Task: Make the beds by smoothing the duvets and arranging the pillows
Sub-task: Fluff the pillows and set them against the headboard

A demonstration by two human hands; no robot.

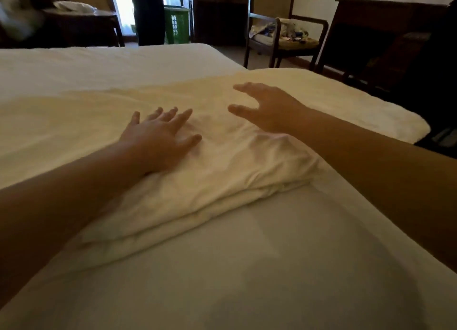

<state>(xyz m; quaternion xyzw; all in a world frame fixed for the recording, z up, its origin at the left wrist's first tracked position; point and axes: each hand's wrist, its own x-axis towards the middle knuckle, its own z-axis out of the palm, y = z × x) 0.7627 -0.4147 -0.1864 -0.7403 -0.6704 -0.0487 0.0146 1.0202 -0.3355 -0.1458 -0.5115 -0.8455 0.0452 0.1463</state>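
1. The cream-white, rumpled cotton duvet lies folded back on itself across the bed, its thick doubled edge running below both wrists and its flat part stretching away past the fingertips.
2. The left hand lies palm down on the duvet's fold, arm straight, its fingers spread wide and pressing flat into the cloth.
3. The right hand is just right of the left fingers, turned half on edge with the wrist over the fold. Its fingers are straight and parted, the thumb held apart below them. It holds nothing, and I cannot tell whether it touches the cloth.
4. Nearer than both wrists, the smooth white fitted sheet covers the mattress, bare of duvet.
5. Beyond the fingertips, a second white-covered bed lies side by side with this one.
6. Farther off, up and right of the right fingers, stands a dark wooden armchair with crumpled cloth on its seat; right of it is a dark wooden frame.
7. Up and left of the left fingers, a green slatted plastic laundry basket stands by a bright doorway, with a dark round table further left.
8. No writing can be read.
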